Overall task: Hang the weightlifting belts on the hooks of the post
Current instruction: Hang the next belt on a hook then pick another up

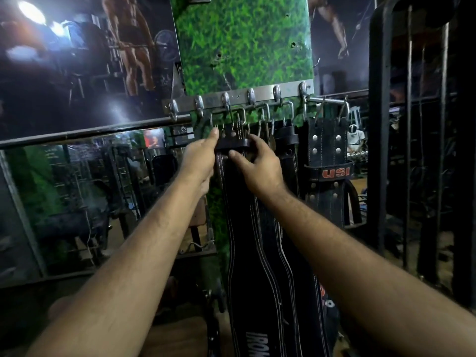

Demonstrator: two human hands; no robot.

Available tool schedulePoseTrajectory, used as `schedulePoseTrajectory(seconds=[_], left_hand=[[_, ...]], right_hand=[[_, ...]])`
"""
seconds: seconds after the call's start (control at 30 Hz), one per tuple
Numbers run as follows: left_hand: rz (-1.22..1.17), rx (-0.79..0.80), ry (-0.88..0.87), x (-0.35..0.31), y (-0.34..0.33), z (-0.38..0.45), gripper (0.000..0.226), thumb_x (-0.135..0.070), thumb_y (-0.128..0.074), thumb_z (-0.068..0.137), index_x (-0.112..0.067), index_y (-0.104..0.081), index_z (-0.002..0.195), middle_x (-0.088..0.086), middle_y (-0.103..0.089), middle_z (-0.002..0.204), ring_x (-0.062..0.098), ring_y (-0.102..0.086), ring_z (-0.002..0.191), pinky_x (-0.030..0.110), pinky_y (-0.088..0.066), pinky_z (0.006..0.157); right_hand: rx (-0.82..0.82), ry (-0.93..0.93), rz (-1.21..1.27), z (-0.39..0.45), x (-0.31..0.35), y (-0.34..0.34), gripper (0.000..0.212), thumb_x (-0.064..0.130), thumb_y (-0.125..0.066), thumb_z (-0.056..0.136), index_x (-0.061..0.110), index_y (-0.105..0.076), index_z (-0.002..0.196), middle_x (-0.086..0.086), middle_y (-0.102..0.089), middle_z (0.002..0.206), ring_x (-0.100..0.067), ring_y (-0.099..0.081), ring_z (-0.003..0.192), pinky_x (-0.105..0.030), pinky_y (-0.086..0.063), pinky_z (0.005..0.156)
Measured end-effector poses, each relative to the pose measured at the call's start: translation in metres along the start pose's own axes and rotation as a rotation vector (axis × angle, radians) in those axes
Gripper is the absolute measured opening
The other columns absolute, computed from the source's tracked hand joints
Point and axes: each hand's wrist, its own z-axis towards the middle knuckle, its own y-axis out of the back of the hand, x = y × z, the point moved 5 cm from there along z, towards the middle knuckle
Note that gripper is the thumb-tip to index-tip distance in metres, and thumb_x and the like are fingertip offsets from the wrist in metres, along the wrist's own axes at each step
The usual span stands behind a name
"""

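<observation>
Black leather belt point(257, 240) hangs straight down the front of the post point(244, 47), long axis vertical, buckle end up at the hook rail point(239, 97), tail dropping out of view at the bottom edge. White double stitching runs along both edges; white block lettering shows near the lower end, only partly readable. The strap is narrow at the top and widens lower down.

My left hand point(199, 161) is at the belt's left edge just under the buckle, thumb up against the metal loop; the fingers are behind the strap, so I cannot tell how they lie. My right hand point(257, 166) pinches the black keeper loop point(233, 145) at the top of the belt, fingers curled over it, thumb below.

Rail is a flat brushed-steel strip with rounded, shiny metal hooks point(251, 95) in a row. Wire buckles of several belts crowd the middle hooks. Post face is covered in a green grass-print sheet, with a few small holes.

To the right hangs a second black belt point(327, 155), riveted, with red "USI" letters on a band. Mirror panel point(77, 202) to the left, dark metal frame point(381, 124) to the right.
</observation>
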Motion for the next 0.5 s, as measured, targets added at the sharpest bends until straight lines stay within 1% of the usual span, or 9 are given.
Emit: schedulePoseTrajectory(seconds=[0.07, 0.1, 0.13, 0.2, 0.23, 0.3, 0.37, 0.43, 0.5], left_hand=[[-0.049, 0.072, 0.029, 0.015, -0.001, -0.016, 0.023, -0.034, -0.059, 0.100, -0.015, -0.072, 0.093, 0.001, -0.079, 0.088, 0.014, -0.075, 0.078, 0.024, -0.060, 0.066], [-0.014, 0.080, 0.029, 0.027, -0.001, -0.023, 0.017, -0.025, -0.061, 0.100, -0.014, -0.071, 0.093, -0.002, -0.078, 0.083, 0.012, -0.074, 0.077, 0.021, -0.059, 0.063], [0.028, 0.081, 0.022, 0.040, 0.000, -0.028, 0.012, -0.017, -0.062, 0.099, -0.011, -0.071, 0.095, -0.003, -0.077, 0.081, 0.013, -0.073, 0.080, 0.022, -0.058, 0.066], [0.036, 0.075, 0.021, 0.066, 0.001, -0.038, 0.012, -0.010, -0.063, 0.097, -0.005, -0.071, 0.104, -0.001, -0.077, 0.084, 0.013, -0.072, 0.086, 0.031, -0.058, 0.083], [0.024, 0.071, 0.021, 0.075, 0.001, -0.044, 0.014, -0.009, -0.063, 0.097, -0.002, -0.070, 0.107, -0.001, -0.076, 0.085, 0.010, -0.071, 0.085, 0.030, -0.057, 0.087], [0.028, 0.055, 0.006, 0.093, 0.003, -0.052, 0.012, -0.008, -0.065, 0.096, 0.000, -0.071, 0.104, 0.001, -0.075, 0.089, 0.005, -0.069, 0.084, 0.022, -0.055, 0.085], [0.056, 0.042, 0.033, 0.121, 0.007, -0.064, 0.020, -0.010, -0.068, 0.094, 0.009, -0.066, 0.099, 0.007, -0.068, 0.086, 0.008, -0.065, 0.084, 0.017, -0.052, 0.079], [0.072, 0.053, 0.055, 0.153, 0.012, -0.080, 0.037, -0.018, -0.072, 0.091, 0.016, -0.058, 0.094, 0.015, -0.062, 0.087, 0.020, -0.061, 0.086, 0.028, -0.052, 0.080], [0.088, 0.064, 0.079, 0.183, 0.019, -0.097, 0.039, -0.021, -0.073, 0.091, 0.014, -0.056, 0.088, 0.014, -0.067, 0.086, 0.020, -0.064, 0.085, 0.035, -0.053, 0.083]], right_hand=[[0.042, -0.009, 0.151, -0.015, -0.028, -0.007, 0.036, 0.033, -0.076, 0.086, 0.016, -0.071, 0.118, 0.005, -0.077, 0.095, -0.010, -0.074, 0.087, -0.040, -0.062, 0.084], [0.067, -0.031, 0.211, -0.024, -0.040, -0.009, 0.022, 0.029, -0.076, 0.087, 0.017, -0.074, 0.105, 0.004, -0.078, 0.089, -0.009, -0.074, 0.080, -0.038, -0.062, 0.077], [0.096, -0.059, 0.249, -0.031, -0.050, -0.011, 0.009, 0.026, -0.076, 0.089, 0.018, -0.074, 0.093, 0.005, -0.077, 0.082, -0.005, -0.071, 0.071, -0.032, -0.060, 0.069], [0.123, -0.079, 0.260, -0.045, -0.066, -0.012, 0.016, 0.026, -0.075, 0.091, 0.021, -0.068, 0.078, 0.008, -0.070, 0.070, -0.003, -0.062, 0.060, -0.026, -0.049, 0.057], [0.124, -0.068, 0.247, -0.051, -0.074, -0.012, 0.023, 0.028, -0.075, 0.091, 0.019, -0.063, 0.073, 0.008, -0.065, 0.066, -0.004, -0.056, 0.057, -0.027, -0.045, 0.054], [0.125, -0.052, 0.205, -0.065, -0.086, -0.012, 0.039, 0.030, -0.074, 0.092, 0.019, -0.049, 0.064, 0.008, -0.047, 0.058, -0.005, -0.040, 0.052, -0.028, -0.034, 0.048], [0.154, -0.094, 0.165, -0.081, -0.106, -0.013, 0.049, 0.031, -0.074, 0.092, 0.023, -0.036, 0.062, 0.011, -0.034, 0.055, -0.004, -0.028, 0.049, -0.026, -0.025, 0.044], [0.246, -0.151, 0.188, -0.100, -0.130, -0.017, 0.047, 0.035, -0.074, 0.091, 0.018, -0.040, 0.063, 0.005, -0.037, 0.057, -0.007, -0.032, 0.052, -0.031, -0.028, 0.045], [0.355, -0.220, 0.282, -0.124, -0.154, -0.021, 0.041, 0.035, -0.074, 0.091, -0.001, -0.058, 0.079, -0.011, -0.057, 0.069, -0.018, -0.050, 0.064, -0.042, -0.045, 0.055]])
